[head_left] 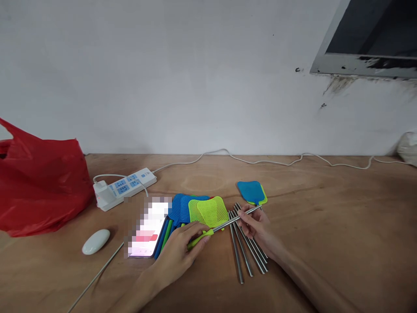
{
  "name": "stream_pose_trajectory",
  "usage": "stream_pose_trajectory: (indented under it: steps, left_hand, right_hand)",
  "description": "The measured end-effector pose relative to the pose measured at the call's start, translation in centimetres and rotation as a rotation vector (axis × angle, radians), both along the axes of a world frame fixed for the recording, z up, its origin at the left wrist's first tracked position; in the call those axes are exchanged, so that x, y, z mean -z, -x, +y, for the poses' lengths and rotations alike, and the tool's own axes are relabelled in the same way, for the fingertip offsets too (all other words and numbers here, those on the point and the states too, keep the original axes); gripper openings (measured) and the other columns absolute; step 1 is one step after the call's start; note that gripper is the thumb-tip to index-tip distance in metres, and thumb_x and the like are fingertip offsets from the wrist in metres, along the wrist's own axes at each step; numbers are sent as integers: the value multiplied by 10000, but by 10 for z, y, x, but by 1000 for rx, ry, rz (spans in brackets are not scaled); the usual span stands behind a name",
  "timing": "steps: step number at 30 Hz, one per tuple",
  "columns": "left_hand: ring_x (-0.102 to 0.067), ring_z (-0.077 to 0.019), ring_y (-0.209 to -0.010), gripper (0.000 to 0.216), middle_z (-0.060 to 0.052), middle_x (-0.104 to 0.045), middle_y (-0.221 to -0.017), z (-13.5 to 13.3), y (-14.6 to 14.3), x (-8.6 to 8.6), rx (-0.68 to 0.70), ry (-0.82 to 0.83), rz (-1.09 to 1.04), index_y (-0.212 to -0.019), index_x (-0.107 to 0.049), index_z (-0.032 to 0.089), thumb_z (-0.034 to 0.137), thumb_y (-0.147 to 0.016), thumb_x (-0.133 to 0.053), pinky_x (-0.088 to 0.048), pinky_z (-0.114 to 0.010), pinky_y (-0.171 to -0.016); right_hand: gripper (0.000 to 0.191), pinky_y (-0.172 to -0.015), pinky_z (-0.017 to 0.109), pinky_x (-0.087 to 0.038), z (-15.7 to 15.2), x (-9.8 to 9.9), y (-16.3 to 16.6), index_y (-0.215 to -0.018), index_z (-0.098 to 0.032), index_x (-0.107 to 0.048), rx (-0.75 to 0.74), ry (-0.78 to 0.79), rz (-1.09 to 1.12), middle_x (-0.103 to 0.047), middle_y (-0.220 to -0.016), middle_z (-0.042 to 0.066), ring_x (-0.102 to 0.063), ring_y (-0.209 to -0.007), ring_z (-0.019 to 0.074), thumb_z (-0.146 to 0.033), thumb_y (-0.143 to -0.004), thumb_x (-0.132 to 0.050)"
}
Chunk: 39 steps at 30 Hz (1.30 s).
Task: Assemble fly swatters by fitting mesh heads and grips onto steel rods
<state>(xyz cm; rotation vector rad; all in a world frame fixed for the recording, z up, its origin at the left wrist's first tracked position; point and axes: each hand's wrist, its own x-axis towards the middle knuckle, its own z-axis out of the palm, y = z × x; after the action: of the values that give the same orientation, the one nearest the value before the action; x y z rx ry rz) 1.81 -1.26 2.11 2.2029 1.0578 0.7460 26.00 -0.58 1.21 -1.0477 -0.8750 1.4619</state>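
Note:
My left hand (182, 248) is closed around a green plastic handle (200, 239) joined to a thin metal rod (233, 221). My right hand (256, 226) pinches the far end of that same rod just above the table. Beneath the rod lies a bundle of several loose metal rods (249, 252). A pile of yellow-green and blue mesh swatter heads (202, 209) rests just beyond my left hand. A separate blue swatter head on a yellow-green one (251, 192) lies farther back.
A phone with a lit screen (146, 232) lies left of my left hand. A white power strip (124, 187) with a cable, a white oval object (96, 241) and a red plastic bag (39, 182) occupy the left of the wooden table (325, 217). The white wall is close behind.

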Motion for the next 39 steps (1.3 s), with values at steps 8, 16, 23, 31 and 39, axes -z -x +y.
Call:
stream_pose_trajectory:
  steps: [8, 16, 23, 31, 39]
  left_hand:
    - [-647, -199, -836, 206, -30, -702, -919, -1, -2, -2, 26, 8, 12, -1047, -661, 229, 323, -1011, -480, -449, -276, -722]
    - [-546, -157, -636, 222, 21, -588, -701, -5, -3, -2, -1, 38, 60, -1007, -650, 220, 358, -1008, -476, -336, -243, -557]
    - [-499, -146, -604, 233, 37, -527, -671, -4, -2, 0, 0, 37, 81, -950, -632, 207, 360, -1009, -467, -315, -247, -562]
    - [-481, -142, -593, 223, 44, -498, -669, -3, -2, 0, 7, 35, 83, -951, -621, 213, 361, -1013, -465, -310, -248, -569]
    - [-501, -148, -595, 233, 40, -517, -664, -5, -2, 1, 2, 21, 86, -962, -630, 218, 378, -1012, -470, -331, -247, -554]
  right_hand:
    - [386, -383, 179, -343, -4, -3, 3, -827, -169, -692, -107, 46, 18, -696, -663, 26, -518, -468, 91, -502, -683, -823]
    - [361, -394, 167, -366, 1, -1, -4, -817, -206, -591, 53, -36, 53, -714, -720, 12, -533, -477, 82, -520, -767, -763]
    - [416, -354, 168, -341, 2, 6, -1, -769, -176, -630, -39, -17, -40, -629, -555, -24, -479, -408, 73, -526, -671, -831]
    - [399, -364, 166, -338, 3, 9, -5, -774, -178, -638, -70, -26, -82, -591, -520, -46, -450, -401, 62, -526, -695, -817]
    - [429, -353, 172, -351, -2, 1, 0, -762, -162, -656, -159, -19, -107, -666, -602, 8, -509, -415, 81, -579, -735, -756]
